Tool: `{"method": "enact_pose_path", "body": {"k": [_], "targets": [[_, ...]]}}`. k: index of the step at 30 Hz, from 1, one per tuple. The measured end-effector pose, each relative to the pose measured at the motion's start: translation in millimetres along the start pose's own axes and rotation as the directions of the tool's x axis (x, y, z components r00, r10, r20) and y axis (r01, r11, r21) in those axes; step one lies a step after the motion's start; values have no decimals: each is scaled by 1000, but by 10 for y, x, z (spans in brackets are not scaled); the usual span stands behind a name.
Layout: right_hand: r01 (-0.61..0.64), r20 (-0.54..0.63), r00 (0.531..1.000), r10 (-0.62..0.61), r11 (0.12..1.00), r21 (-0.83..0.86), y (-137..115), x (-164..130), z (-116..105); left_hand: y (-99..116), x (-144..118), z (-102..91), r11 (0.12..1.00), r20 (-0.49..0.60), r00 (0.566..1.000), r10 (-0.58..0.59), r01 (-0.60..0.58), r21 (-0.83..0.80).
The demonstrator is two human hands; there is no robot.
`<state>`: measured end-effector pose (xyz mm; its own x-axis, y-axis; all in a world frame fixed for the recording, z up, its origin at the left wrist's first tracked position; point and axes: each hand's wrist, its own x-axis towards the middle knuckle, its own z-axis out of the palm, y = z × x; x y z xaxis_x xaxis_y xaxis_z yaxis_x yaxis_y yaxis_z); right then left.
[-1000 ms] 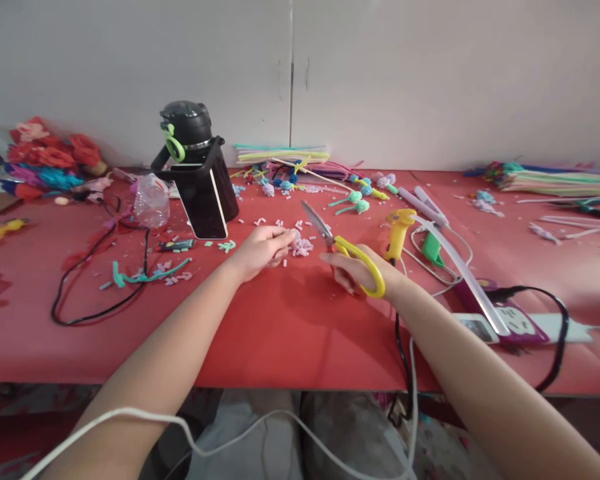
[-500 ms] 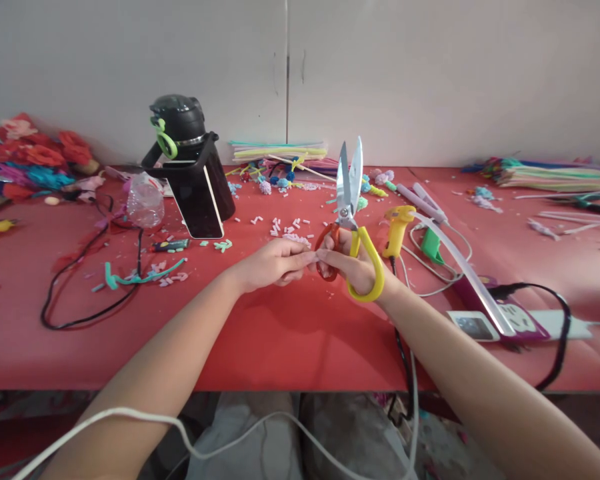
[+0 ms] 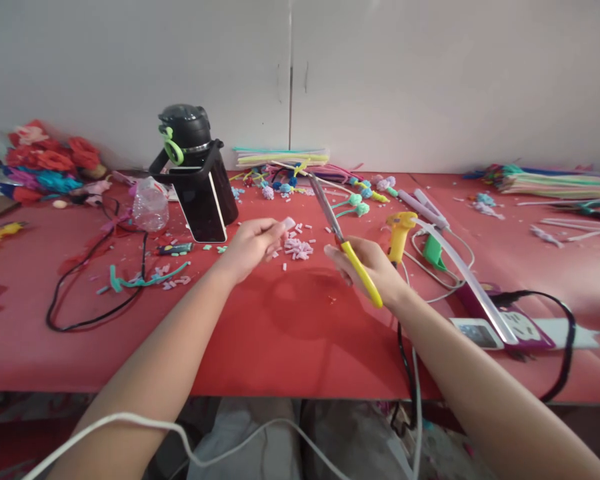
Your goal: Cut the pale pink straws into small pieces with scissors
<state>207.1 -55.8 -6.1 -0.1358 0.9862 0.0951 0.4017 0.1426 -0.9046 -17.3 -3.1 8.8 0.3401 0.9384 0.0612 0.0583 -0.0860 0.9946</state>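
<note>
Fingers (image 3: 280, 227) of the left hand (image 3: 253, 243) pinch a tiny pale lilac stub above the red tabletop (image 3: 280, 333); right hand (image 3: 373, 267) grips yellow-handled scissors (image 3: 343, 237), steel blades together, angled up-left.

Soft even light; wide-angle edge distortion

Your right hand (image 3: 373, 267) hides the lower loop of the scissors (image 3: 341, 239). The small pale bit pinched in your left hand (image 3: 253, 243) is too tiny to name. At the table's (image 3: 280, 333) far right edge, the stack of coloured sticks (image 3: 555, 180) is cut off.
</note>
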Motion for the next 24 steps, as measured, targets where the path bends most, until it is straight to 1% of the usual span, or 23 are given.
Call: {"method": "enact_pose_path", "body": {"k": [2,3,5,7,9,13,16,19,24], "targets": [[-2,74,997,9,996,-89,27,-12,-34,10,32,-72,997,-117,993,27,-34,-63],[1,104,995,12,992,-130,43,-14,-41,15,42,-99,995,-154,987,39,-52,-84],[22,150,989,9,980,-199,70,-15,-38,27,50,-132,991,-200,978,61,-84,-106],[43,166,986,-1,967,-251,81,-16,-20,36,46,-137,988,-223,972,75,-103,-113],[52,178,984,-1,957,-287,75,-19,3,39,36,-121,987,-213,974,80,-107,-118],[53,171,985,0,949,-309,55,-21,35,12,23,-66,988,-139,986,94,-109,-110],[48,165,986,5,949,-312,49,-21,47,-19,20,-28,990,-102,989,109,-117,-74],[42,162,987,10,948,-316,30,-33,61,-24,9,3,994,-65,993,100,-102,-33],[5,148,988,49,938,-346,-22,-63,74,15,-16,25,997,-52,996,76,-75,27]]}}
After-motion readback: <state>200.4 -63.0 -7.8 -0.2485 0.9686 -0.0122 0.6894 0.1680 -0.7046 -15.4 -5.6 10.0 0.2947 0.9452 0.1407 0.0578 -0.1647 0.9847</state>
